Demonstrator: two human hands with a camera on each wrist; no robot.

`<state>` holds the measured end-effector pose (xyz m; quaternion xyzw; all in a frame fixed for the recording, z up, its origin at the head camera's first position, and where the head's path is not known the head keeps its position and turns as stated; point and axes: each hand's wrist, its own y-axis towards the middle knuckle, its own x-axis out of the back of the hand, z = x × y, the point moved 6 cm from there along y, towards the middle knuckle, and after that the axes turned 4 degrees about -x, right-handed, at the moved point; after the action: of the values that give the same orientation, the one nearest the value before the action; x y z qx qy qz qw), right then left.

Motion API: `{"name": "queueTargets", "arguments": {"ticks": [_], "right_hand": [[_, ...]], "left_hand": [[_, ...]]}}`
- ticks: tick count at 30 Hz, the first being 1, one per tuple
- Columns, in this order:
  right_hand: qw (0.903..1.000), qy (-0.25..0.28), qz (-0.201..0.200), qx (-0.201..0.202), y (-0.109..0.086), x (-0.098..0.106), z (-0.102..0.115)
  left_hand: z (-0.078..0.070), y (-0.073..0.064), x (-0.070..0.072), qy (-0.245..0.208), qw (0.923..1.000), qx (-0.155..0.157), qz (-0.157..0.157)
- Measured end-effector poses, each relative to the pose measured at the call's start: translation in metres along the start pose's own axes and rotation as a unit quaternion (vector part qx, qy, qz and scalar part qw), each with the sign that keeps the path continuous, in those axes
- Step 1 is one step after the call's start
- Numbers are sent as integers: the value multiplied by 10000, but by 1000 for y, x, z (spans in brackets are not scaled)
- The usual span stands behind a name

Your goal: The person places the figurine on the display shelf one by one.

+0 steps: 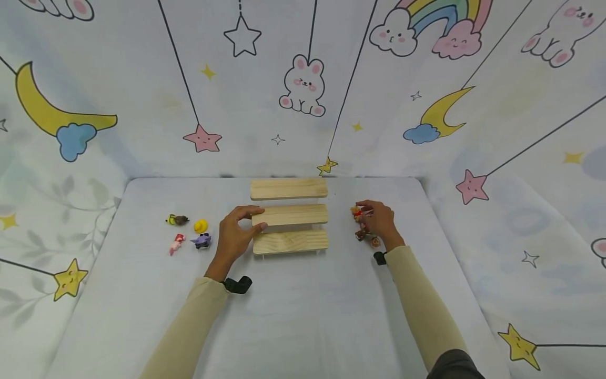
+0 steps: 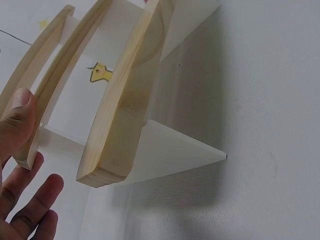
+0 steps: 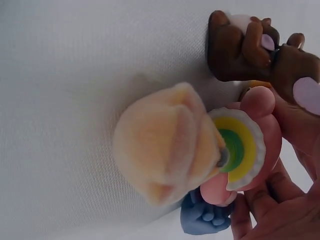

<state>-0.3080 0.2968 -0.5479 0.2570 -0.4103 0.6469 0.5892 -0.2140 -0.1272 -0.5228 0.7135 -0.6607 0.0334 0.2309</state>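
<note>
A three-tier display stand with pale wooden boards (image 1: 290, 215) and translucent side panels (image 2: 175, 150) stands at the table's middle. My left hand (image 1: 235, 234) grips the left end of its middle board, thumb on top and fingers underneath. To the right, my right hand (image 1: 380, 219) pinches a small red-and-yellow toy figurine (image 1: 356, 212). Close by are a brown figurine with lilac ears (image 3: 245, 50), a pink one with a yellow-green collar (image 3: 245, 142), a blue one (image 3: 202, 215) and a blurred peach-coloured one (image 3: 155, 145). They partly hide the right fingers in the right wrist view.
Left of the stand lie a green-and-brown toy (image 1: 177, 220), a yellow toy (image 1: 201, 226), a pink-and-red toy (image 1: 177, 243) and a purple-and-black toy (image 1: 202, 241). The white table (image 1: 303, 316) meets cartoon-printed cloth walls (image 1: 265, 116) at the back and sides.
</note>
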Motion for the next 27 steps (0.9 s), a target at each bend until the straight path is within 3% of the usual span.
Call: {"name": "queueTargets", "arguments": {"ticks": [12,21,27], "right_hand": [[9964,-562,279,573,1,-5,4],[9982,397,81,440,-5,-1,4],[9957,661,-232,602,-8,3,13]], "left_hand": [[3,1,-1,-44,10000,69,25],[2,0,-1,24,9999,104,77],[2,0,-1,63,9998,158,83]]}}
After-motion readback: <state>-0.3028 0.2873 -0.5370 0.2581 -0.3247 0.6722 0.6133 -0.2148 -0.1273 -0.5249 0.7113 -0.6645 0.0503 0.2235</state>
